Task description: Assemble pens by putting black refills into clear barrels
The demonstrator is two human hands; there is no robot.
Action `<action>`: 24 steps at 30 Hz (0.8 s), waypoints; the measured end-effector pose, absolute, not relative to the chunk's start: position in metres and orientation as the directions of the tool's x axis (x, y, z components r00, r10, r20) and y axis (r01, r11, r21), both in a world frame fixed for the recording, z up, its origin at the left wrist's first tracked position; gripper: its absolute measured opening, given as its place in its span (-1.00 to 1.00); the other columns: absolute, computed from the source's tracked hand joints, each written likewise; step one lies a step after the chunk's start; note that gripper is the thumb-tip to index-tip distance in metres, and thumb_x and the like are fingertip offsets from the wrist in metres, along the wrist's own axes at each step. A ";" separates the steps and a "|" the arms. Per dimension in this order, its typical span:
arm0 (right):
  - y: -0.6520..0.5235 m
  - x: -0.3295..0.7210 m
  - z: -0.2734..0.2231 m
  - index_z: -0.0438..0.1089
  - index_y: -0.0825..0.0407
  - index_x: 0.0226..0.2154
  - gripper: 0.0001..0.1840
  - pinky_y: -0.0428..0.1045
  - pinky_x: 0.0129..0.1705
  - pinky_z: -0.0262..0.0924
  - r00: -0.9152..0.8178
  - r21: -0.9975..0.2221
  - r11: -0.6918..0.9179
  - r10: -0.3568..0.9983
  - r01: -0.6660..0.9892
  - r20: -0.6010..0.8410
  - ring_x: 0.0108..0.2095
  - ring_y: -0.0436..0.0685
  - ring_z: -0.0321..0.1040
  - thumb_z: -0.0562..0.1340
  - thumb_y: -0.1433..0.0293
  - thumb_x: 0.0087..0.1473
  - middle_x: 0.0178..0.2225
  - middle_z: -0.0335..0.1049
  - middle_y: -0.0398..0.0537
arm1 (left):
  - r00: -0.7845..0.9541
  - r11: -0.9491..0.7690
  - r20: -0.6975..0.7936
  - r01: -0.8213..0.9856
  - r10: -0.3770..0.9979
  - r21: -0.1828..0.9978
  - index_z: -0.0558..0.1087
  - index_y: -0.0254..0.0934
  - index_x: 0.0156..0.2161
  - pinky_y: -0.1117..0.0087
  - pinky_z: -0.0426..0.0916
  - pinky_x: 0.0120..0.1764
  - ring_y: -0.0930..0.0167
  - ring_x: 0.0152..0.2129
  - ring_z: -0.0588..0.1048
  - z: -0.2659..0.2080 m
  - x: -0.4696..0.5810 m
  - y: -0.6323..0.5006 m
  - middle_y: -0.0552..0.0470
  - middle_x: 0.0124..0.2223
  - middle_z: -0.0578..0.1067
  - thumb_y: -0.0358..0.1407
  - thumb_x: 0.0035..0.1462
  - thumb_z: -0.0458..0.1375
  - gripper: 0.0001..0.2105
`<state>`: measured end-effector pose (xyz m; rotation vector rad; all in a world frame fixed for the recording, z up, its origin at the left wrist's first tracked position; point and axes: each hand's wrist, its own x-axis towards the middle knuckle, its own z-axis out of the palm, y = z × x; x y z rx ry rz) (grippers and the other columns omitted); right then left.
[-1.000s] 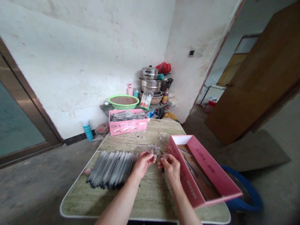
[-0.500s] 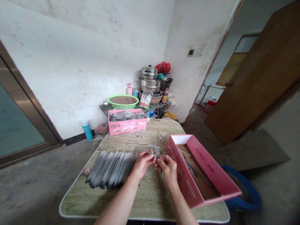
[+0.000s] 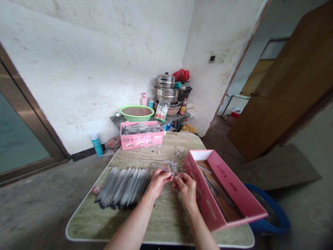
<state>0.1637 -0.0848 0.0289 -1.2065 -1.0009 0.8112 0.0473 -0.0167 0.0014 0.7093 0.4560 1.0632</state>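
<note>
My left hand is closed on a slim translucent pen whose far end points up and left. Against the pen's near end, my right hand pinches with thumb and forefinger; what sits in that pinch is small and mostly hidden. Left of my hands, a dense row of translucent pens with dark tips lies side by side on the table. Just beyond my fingertips are several small clear pieces, apparently caps. To the right, an open pink box holds a few loose pens.
A second pink box, filled with pens, stands at the back of the wood-patterned table. Behind it are a green basin and stacked steel pots. A blue spray can is on the floor; a blue tub is below right.
Both hands stay almost in place, with the pen still held between them. Only slight finger movement shows at the pen's near end.
</note>
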 end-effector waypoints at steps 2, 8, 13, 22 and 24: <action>-0.085 0.163 0.031 0.39 0.11 -0.44 -0.75 -0.11 -0.61 0.18 0.364 -0.982 0.186 0.913 0.028 0.183 -0.65 0.02 0.29 0.26 0.24 0.06 -0.61 0.40 -0.13 | 0.431 0.298 -0.004 -0.618 0.902 0.728 0.43 -0.37 -0.31 0.46 0.41 -0.37 0.47 -0.49 0.51 0.001 0.047 -0.017 0.04 -0.41 0.52 -0.35 -0.11 0.38 -0.74; -0.085 0.164 0.028 0.33 0.08 -0.53 -0.63 -0.15 -0.71 0.03 0.357 -0.978 0.165 0.912 0.129 0.201 -0.73 -0.03 0.18 0.18 0.16 0.14 -0.70 0.29 -0.19 | 0.429 0.268 0.015 -0.590 0.903 0.762 0.42 -0.34 -0.30 0.42 0.42 -0.34 0.45 -0.48 0.51 0.000 0.048 -0.018 0.06 -0.41 0.50 -0.32 -0.10 0.37 -0.73; -0.085 0.166 0.022 0.30 0.06 -0.56 -0.54 -0.15 -0.75 -0.02 0.378 -0.976 0.105 0.910 0.191 0.172 -0.77 -0.03 0.14 0.09 0.08 0.18 -0.74 0.24 -0.21 | 0.429 0.266 0.013 -0.583 0.903 0.768 0.42 -0.35 -0.31 0.42 0.42 -0.34 0.45 -0.48 0.51 0.001 0.048 -0.018 0.08 -0.42 0.48 -0.34 -0.10 0.37 -0.74; -0.087 0.166 0.023 0.32 0.06 -0.51 -0.60 -0.14 -0.68 0.06 0.322 -0.966 0.144 0.923 0.214 0.209 -0.72 -0.02 0.20 0.14 0.11 0.16 -0.70 0.30 -0.19 | 0.416 0.259 0.014 -0.592 0.909 0.763 0.43 -0.34 -0.31 0.42 0.42 -0.35 0.46 -0.48 0.51 -0.001 0.047 -0.018 0.08 -0.39 0.48 -0.33 -0.11 0.37 -0.75; -0.086 0.166 0.023 0.31 0.06 -0.54 -0.54 -0.15 -0.72 0.01 0.321 -0.972 0.109 0.931 0.209 0.174 -0.76 -0.02 0.16 0.09 0.07 0.18 -0.73 0.26 -0.20 | 0.416 0.261 0.011 -0.592 0.910 0.762 0.43 -0.34 -0.31 0.42 0.42 -0.35 0.46 -0.48 0.51 0.000 0.047 -0.018 0.08 -0.39 0.48 -0.34 -0.11 0.37 -0.75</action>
